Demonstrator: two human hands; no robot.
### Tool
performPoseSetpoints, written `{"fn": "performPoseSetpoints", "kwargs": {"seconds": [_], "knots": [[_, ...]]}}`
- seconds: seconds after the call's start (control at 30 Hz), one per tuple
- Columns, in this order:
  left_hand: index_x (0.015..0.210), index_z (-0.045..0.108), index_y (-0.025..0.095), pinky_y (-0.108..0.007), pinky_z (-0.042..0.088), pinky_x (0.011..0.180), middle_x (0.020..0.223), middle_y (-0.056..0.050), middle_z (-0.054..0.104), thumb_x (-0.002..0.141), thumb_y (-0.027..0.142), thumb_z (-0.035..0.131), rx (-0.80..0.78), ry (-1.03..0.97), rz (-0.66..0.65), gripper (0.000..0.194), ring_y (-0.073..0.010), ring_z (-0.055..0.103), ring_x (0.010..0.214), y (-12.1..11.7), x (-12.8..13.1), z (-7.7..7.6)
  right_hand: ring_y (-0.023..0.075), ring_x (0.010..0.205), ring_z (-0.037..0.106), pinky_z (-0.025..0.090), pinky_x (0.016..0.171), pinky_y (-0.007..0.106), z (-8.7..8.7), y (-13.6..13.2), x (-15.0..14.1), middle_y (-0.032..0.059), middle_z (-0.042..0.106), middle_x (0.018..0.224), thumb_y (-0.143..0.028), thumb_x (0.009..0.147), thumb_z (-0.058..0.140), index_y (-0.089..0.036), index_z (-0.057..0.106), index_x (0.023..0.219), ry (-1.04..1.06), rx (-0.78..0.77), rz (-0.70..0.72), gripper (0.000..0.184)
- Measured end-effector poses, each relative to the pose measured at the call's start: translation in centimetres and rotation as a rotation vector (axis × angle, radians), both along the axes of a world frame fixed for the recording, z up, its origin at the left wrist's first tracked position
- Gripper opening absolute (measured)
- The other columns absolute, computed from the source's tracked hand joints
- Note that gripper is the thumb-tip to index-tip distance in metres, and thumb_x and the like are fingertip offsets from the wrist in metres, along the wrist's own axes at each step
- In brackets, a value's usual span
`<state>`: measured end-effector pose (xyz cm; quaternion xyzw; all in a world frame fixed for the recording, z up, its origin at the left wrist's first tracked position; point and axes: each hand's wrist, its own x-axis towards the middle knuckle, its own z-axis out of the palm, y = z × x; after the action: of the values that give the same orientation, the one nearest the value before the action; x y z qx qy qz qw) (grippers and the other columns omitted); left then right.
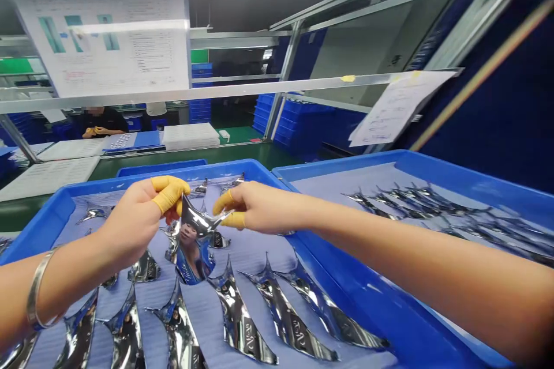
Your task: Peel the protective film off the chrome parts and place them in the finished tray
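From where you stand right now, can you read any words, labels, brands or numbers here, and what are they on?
Hanging sheet: printed lines, too small to read.
Sheet at right: lines too blurred to read.
Lower foil piece: dark marks too blurred to read.
Held foil piece: shows a picture, no readable words.

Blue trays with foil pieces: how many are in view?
2: one tray beneath the left hand and right hand, holding foil pieces; the other tray to its right. Others may lie out of view.
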<state>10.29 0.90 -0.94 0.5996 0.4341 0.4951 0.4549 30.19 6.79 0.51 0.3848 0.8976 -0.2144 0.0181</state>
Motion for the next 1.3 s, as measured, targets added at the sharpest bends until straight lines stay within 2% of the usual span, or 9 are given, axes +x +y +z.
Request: {"fn": "performPoseSetpoints", "kwargs": {"seconds": [0.13, 0.37, 0.5, 0.63, 0.7, 0.83, 1.0, 1.13, 1.3], "knots": [[0.082, 0.053, 0.012, -0.02, 0.035, 0.056, 0.067, -0.001, 0.046, 0.076, 0.042, 0.057, -0.049, -0.111, 0.05, 0.031, -0.0066, 0.04, 0.058, -1.9, -1.2, -0.6, 0.0087, 0.071, 0.045, 0.039, 0.069, 0.021, 0.0, -3.3, -1.9, 0.0067, 0.052, 0.079, -0.028, 0.083, 0.046, -0.002, 0.055, 0.087, 0.424, -0.497, 0.329, 0.028], [0.079, 0.055, 0.012, -0.014, 0.035, 0.06, 0.069, -0.001, 0.046, 0.075, 0.045, 0.059, -0.102, -0.179, 0.062, 0.034, -0.004, 0.04, 0.062, -4.3, -3.0, -1.5, 0.0108, 0.068, 0.05, 0.043, 0.068, 0.023, -1.3, -5.3, -4.8, 0.0106, 0.057, 0.074, -0.023, 0.073, 0.06, 0.0, 0.058, 0.077, 0.554, -0.755, 0.213, 0.023], [0.083, 0.06, 0.014, -0.018, 0.038, 0.06, 0.071, -0.002, 0.052, 0.079, 0.043, 0.054, -0.106, -0.102, -0.008, 0.029, -0.0059, 0.043, 0.063, -4.9, -3.6, -2.0, 0.0032, 0.058, 0.046, 0.04, 0.057, 0.01, -2.0, -6.3, -4.8, 0.0036, 0.057, 0.065, -0.022, 0.069, 0.063, -0.005, 0.059, 0.069, 0.586, -0.609, 0.174, 0.017], [0.105, 0.06, 0.028, -0.013, 0.042, 0.075, 0.088, 0.0, 0.059, 0.086, 0.036, 0.046, -0.024, -0.039, -0.151, 0.025, -0.0041, 0.051, 0.08, -6.0, -4.1, -2.6, 0.0012, 0.052, 0.042, 0.036, 0.052, 0.006, -2.2, -7.2, -4.4, 0.0011, 0.055, 0.06, -0.018, 0.074, 0.056, -0.009, 0.059, 0.069, 0.652, -0.4, 0.236, 0.01], [0.114, 0.052, 0.031, -0.023, 0.044, 0.085, 0.104, -0.001, 0.056, 0.085, 0.031, 0.049, -0.009, 0.094, -0.211, 0.029, -0.011, 0.053, 0.095, -6.8, -4.3, -3.2, 0.0018, 0.054, 0.042, 0.036, 0.053, 0.006, -2.2, -7.3, -4.3, 0.0008, 0.054, 0.061, -0.017, 0.074, 0.055, -0.01, 0.057, 0.068, 0.682, -0.398, 0.223, 0.01], [0.127, 0.029, 0.042, -0.028, 0.051, 0.071, 0.118, -0.002, 0.05, 0.07, 0.022, 0.062, 0.243, 0.352, -0.182, 0.069, -0.0215, 0.053, 0.1, -7.5, -4.8, -5.6, 0.0041, 0.056, 0.043, 0.039, 0.056, 0.011, -2.5, -7.3, -4.2, 0.003, 0.052, 0.063, -0.021, 0.078, 0.051, -0.008, 0.053, 0.07, 0.599, -0.461, 0.187, 0.015], [0.133, 0.024, 0.038, -0.04, 0.045, 0.086, 0.115, -0.006, 0.05, 0.073, 0.032, 0.056, 0.421, 0.461, -0.11, 0.069, -0.024, 0.054, 0.097, -6.8, -4.9, -8.5, 0.0089, 0.063, 0.051, 0.042, 0.059, 0.016, -3.1, -7.2, -3.8, 0.0084, 0.057, 0.072, -0.023, 0.08, 0.047, -0.007, 0.053, 0.077, 0.567, -0.402, 0.189, 0.018], [0.134, 0.023, 0.036, -0.031, 0.047, 0.082, 0.113, -0.005, 0.05, 0.069, 0.03, 0.057, 0.466, 0.559, -0.111, 0.074, -0.0205, 0.053, 0.098, -6.4, -4.4, -8.1, 0.0053, 0.06, 0.046, 0.039, 0.058, 0.014, -3.0, -7.1, -3.7, 0.0053, 0.055, 0.068, -0.015, 0.08, 0.046, -0.005, 0.055, 0.075, 0.529, -0.326, 0.293, 0.014], [0.127, 0.033, 0.018, -0.025, 0.046, 0.079, 0.101, -0.008, 0.053, 0.077, 0.018, 0.049, 0.701, 0.761, 0.02, 0.052, -0.014, 0.052, 0.091, -6.1, -3.7, -6.0, 0.0042, 0.055, 0.036, 0.034, 0.052, 0.013, -4.1, -6.7, -3.9, -0.0007, 0.047, 0.061, -0.008, 0.076, 0.048, -0.01, 0.052, 0.074, 0.717, 0.046, 0.454, 0.004]]}}
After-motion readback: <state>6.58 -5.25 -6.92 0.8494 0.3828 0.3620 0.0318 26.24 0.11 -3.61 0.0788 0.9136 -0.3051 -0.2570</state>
